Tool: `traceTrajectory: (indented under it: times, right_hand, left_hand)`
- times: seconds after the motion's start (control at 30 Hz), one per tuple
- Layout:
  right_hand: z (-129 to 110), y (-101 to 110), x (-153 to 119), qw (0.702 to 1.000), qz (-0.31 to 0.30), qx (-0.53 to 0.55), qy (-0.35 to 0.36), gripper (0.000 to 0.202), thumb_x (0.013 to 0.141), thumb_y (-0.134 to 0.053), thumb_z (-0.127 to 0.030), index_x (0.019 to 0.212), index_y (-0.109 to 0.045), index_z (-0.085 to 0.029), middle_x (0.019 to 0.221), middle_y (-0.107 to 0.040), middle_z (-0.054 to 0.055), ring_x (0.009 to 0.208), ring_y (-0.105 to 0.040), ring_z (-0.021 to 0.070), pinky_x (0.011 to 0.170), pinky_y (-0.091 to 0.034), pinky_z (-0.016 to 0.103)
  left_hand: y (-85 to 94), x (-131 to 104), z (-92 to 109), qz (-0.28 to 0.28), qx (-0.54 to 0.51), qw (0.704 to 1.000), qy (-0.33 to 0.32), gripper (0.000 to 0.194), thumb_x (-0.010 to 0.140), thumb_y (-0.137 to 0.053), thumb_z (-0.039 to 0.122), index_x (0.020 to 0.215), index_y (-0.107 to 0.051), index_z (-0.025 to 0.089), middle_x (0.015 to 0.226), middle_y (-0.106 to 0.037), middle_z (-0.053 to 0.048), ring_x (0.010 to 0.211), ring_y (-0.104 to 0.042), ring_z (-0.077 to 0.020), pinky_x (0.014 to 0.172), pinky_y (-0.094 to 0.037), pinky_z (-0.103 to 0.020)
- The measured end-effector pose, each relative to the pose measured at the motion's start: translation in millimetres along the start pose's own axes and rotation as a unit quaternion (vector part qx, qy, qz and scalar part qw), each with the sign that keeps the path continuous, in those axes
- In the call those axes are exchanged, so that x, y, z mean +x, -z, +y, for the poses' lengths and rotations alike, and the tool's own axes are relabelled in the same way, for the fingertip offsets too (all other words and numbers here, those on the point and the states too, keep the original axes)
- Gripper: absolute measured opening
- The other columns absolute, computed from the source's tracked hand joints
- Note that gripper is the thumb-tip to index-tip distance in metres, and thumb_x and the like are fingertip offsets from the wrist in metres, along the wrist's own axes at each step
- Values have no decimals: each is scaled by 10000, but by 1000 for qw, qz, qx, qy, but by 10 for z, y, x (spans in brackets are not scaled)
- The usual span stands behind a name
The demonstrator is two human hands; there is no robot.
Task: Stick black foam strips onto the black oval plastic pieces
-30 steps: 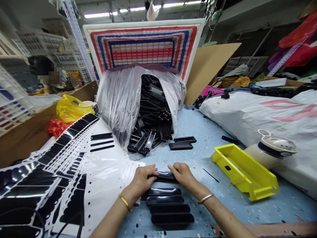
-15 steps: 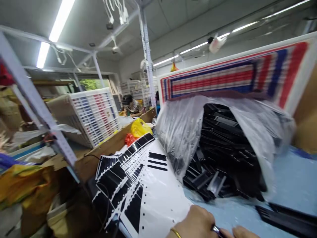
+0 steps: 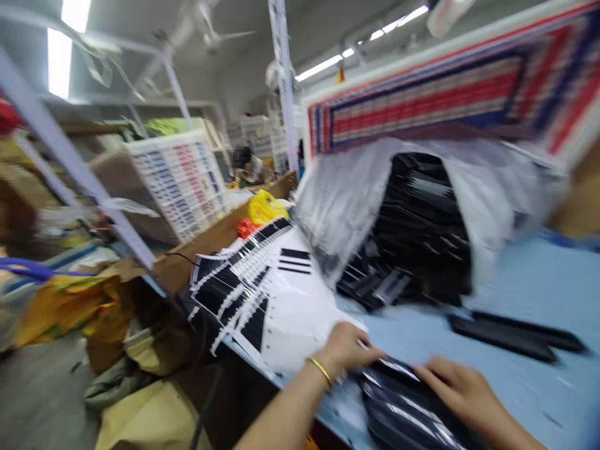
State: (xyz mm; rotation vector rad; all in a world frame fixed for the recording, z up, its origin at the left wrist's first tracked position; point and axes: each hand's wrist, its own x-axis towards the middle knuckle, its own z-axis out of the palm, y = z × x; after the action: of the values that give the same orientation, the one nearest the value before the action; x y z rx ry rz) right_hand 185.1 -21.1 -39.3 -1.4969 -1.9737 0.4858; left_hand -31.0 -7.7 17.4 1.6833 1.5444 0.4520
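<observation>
Low in the view lies a glossy black plastic bundle (image 3: 403,406); blur hides what exactly it is made of. My left hand (image 3: 349,349), with a gold bangle at the wrist, is closed on its upper left corner. At its upper right edge my right hand (image 3: 462,384) grips it with thumb and fingers. To the left of my left hand, white sheets with black cut pieces (image 3: 285,300) spread over the table edge. Beyond the hands, a clear plastic bag (image 3: 337,206) gapes open, full of black plastic parts (image 3: 422,231).
Two long black plastic pieces (image 3: 510,337) rest on the light blue table (image 3: 529,281) at right. A red, white and blue striped crate (image 3: 422,94) stands behind the bag. Metal posts (image 3: 79,156) and brown sacks (image 3: 150,412) are at left. Another person (image 3: 248,167) sits farther back.
The view has tilted down, so both hands and the black bundle now show more fully. Earlier, the hands were at the bottom edge with a small shiny piece between them.
</observation>
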Motion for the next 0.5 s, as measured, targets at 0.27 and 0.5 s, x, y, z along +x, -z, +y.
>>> traceTrajectory:
  times: [0.27, 0.5]
  right_hand:
    - [-87, 223, -88, 997, -49, -27, -45, 495, 860, -353, -515, 598, -634, -203, 528, -609, 34, 535, -578, 194, 522, -418, 286]
    - [-200, 328, -25, 998, -22, -56, -13, 399, 911, -406, -395, 883, -740, -180, 888, -748, 100, 819, -674, 248, 685, -484, 319]
  left_hand:
    - [-43, 26, -285, -49, -98, 993, -32, 371, 832, -563, 335, 505, -571, 159, 364, -426, 65, 305, -447, -101, 366, -326, -199]
    - [32, -265, -432, 84, -184, 974, -100, 374, 898, -457, 337, 1076, -702, 118, 958, -747, -103, 895, -712, -208, 697, -571, -277]
